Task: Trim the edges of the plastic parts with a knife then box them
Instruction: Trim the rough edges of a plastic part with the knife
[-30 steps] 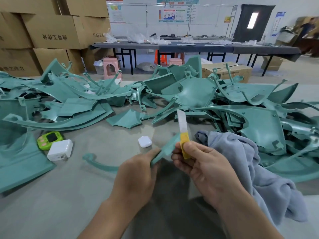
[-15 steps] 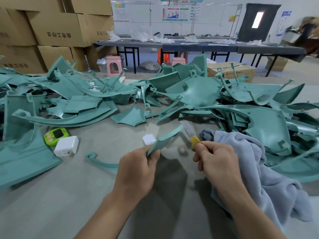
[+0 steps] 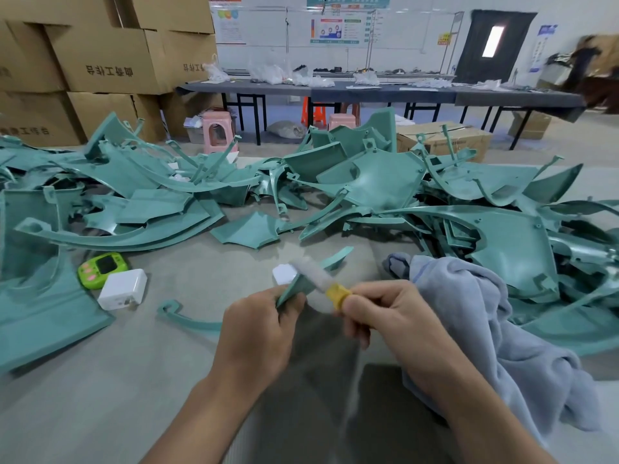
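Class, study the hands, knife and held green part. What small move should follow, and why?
Probably draw the knife along the edge of the green part: the left hand grips its near end, the right hand grips the yellow handle, and the blurred blade crosses that edge.

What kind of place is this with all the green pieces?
Probably a factory workshop: a heap of green plastic parts lies in front, cardboard boxes are stacked at the left, and long worktables stand at the back.

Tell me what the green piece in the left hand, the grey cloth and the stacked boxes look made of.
Green piece: probably moulded plastic, smooth, faint sheen, thin rigid edge.
Grey cloth: soft fabric, maybe towelling, lying in loose folds.
Boxes: brown cardboard, dull, with folded seams.
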A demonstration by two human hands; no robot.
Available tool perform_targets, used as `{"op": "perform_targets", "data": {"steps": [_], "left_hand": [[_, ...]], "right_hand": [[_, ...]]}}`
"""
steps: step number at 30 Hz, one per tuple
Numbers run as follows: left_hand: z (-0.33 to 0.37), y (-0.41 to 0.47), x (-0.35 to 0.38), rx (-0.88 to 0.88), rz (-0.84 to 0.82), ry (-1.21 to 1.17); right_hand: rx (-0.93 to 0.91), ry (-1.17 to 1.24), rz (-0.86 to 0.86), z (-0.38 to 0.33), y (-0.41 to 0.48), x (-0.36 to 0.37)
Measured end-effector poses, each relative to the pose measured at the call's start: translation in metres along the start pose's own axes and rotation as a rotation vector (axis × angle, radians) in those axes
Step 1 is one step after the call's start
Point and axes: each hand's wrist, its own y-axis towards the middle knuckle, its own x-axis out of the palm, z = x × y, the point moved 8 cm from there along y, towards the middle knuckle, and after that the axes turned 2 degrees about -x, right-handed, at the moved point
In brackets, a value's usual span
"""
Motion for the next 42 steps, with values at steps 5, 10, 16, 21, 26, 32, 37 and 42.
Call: {"op": "perform_targets", "data": {"steps": [5, 10, 16, 21, 26, 32, 37, 42], "left_hand": [[-0.005, 0.006, -0.004, -0.034, 0.014, 0.034], [-0.001, 0.005, -0.005, -0.032, 0.024, 0.046], [0.000, 0.003, -0.007, -0.015, 0.045, 0.071], [0.009, -0.001, -0.008, 0.068, 0.083, 0.077], [0.010, -0.007, -0.015, 0.113, 0.129, 0.078], [0.049, -0.016, -0.024, 0.512, 0.069, 0.013], [0.059, -0.020, -0.025, 0.704, 0.050, 0.119], [0.050, -0.018, -0.033, 0.664, 0.084, 0.148]], "right_hand": [[0.094, -0.121, 0.412, 0.019, -0.001, -0.036], [-0.134, 0.015, 0.096, -0.014, -0.002, -0.003], [0.149, -0.110, 0.496, 0.018, -0.004, -0.039], [0.056, 0.000, 0.139, 0.003, -0.003, -0.004], [0.300, -0.404, 0.548, 0.020, -0.013, -0.057], [0.533, 0.513, 0.463, 0.035, -0.016, -0.031], [0.588, 0.517, 0.522, 0.038, -0.019, -0.038], [0.581, 0.395, 0.427, 0.043, -0.015, -0.029]]}}
